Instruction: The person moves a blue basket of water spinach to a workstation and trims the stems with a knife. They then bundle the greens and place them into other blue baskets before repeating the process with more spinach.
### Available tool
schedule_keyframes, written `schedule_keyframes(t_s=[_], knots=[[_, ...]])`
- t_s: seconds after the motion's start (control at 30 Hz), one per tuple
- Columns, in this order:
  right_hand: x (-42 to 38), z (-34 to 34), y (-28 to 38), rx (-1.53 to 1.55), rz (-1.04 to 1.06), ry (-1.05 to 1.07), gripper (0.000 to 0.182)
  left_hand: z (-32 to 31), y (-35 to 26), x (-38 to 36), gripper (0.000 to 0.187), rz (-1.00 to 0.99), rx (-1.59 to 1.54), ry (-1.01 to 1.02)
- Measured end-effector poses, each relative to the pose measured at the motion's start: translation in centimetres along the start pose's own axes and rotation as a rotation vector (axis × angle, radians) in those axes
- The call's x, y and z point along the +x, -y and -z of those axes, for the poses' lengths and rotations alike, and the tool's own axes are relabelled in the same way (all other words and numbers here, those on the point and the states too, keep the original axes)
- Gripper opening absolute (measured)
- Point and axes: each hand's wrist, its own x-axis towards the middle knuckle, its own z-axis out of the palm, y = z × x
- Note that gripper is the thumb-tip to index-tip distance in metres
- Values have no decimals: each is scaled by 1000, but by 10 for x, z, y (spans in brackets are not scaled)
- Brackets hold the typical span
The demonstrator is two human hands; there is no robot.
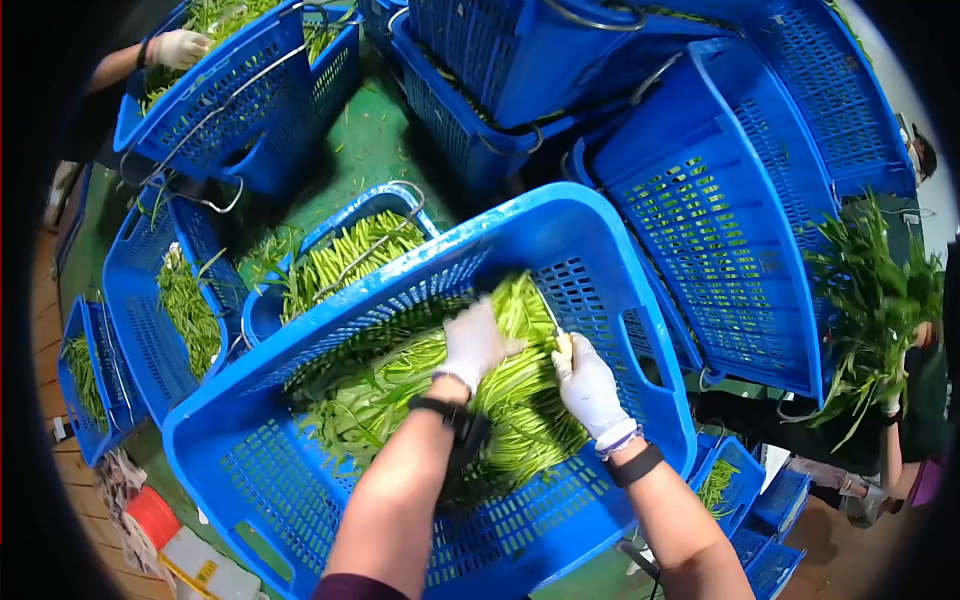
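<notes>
A large blue basket (215, 410) holds a pile of green leafy stems (520, 410). My left hand (477, 343), in a white glove, presses on the stems near the pile's middle; its fingers are blurred and partly bent. To its right, my right hand (588, 385), also gloved, is closed around the light handle of a knife (547, 308). The thin blade points up and left, beside the stem ends at the basket's far side. Dark bands circle both wrists.
Blue baskets (700, 230) stack behind and right. Smaller baskets of stems (350, 255) stand beyond and left. At upper left is a co-worker's gloved hand (180, 48); at right a person holds a leafy bunch (870, 290). Red twine (153, 517) lies lower left.
</notes>
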Motion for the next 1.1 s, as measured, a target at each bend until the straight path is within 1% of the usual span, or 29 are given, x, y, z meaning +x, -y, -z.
schedule_keyframes(t_s=[0.03,0.07,0.1,0.13,0.17,0.2,0.3,0.33,0.37,0.4,0.43,0.47,0.5,0.53,0.57,0.6,0.63,0.67,0.7,0.73,0.77,0.8,0.87,0.97,1.03,1.07,1.1], knots=[[7,-3,0,-72,16,14,33,-10,-3,-11,103,-56,156,-79],[14,-7,-1,-60,15,20,33,-8,-9,-22,103,-46,243,30],[20,-13,-1,-120,-4,39,31,-13,-10,-24,103,-37,252,35],[27,-19,-1,-185,-15,58,30,-17,-11,-25,103,-47,328,-2],[36,-25,-2,-185,-3,65,30,-19,-12,-23,102,-57,399,-42],[43,-32,-5,-192,1,74,30,-22,-11,-22,100,-49,423,-11],[61,-45,-8,-230,-58,142,28,-29,-10,-21,100,-20,425,-64],[59,-48,-10,-230,-123,191,28,-31,-10,-20,95,-23,411,-93],[55,-49,-12,-229,-194,237,28,-31,-9,-18,95,-26,405,-81],[31,-43,-19,-171,-181,224,29,-29,-8,-12,92,15,357,-52],[8,-26,-20,-206,-313,345,30,-25,-7,-8,89,58,308,-23],[-13,-14,-29,-233,-362,390,31,-23,-2,-4,87,61,207,-4],[-23,6,-16,-328,-419,440,33,-20,-1,-4,87,64,197,-11],[-32,21,-12,-321,-353,449,34,-17,0,-4,86,-4,273,-100],[-33,27,-6,-290,-306,361,33,-15,3,-2,84,-74,351,-188],[-26,25,-1,-232,-237,266,32,-12,10,4,87,-92,308,-31],[-11,19,8,-172,-170,170,30,-16,9,1,87,-93,304,-24],[10,9,14,-216,-155,146,28,-15,8,0,88,-100,287,19],[32,-7,8,-197,-117,138,31,-16,10,-2,89,-104,274,64],[54,-24,1,-255,-154,183,36,-28,14,-9,85,-166,336,-70],[69,-33,0,-307,-165,257,40,-33,15,-12,85,-166,347,-61],[74,-43,-8,-309,-152,264,38,-38,15,-16,83,-197,371,-127],[66,-46,-15,-312,-150,279,36,-45,14,-22,78,-254,417,-250],[53,-35,-15,-305,-152,317,35,-45,11,-24,79,-226,414,-250],[52,-35,-15,-324,-191,327,35,-49,8,-28,78,-227,431,-253],[54,-37,-12,-293,-139,257,35,-51,7,-30,78,-230,416,-287],[54,-41,-9,-279,-147,249,35,-52,11,-30,79,-240,409,-318]])
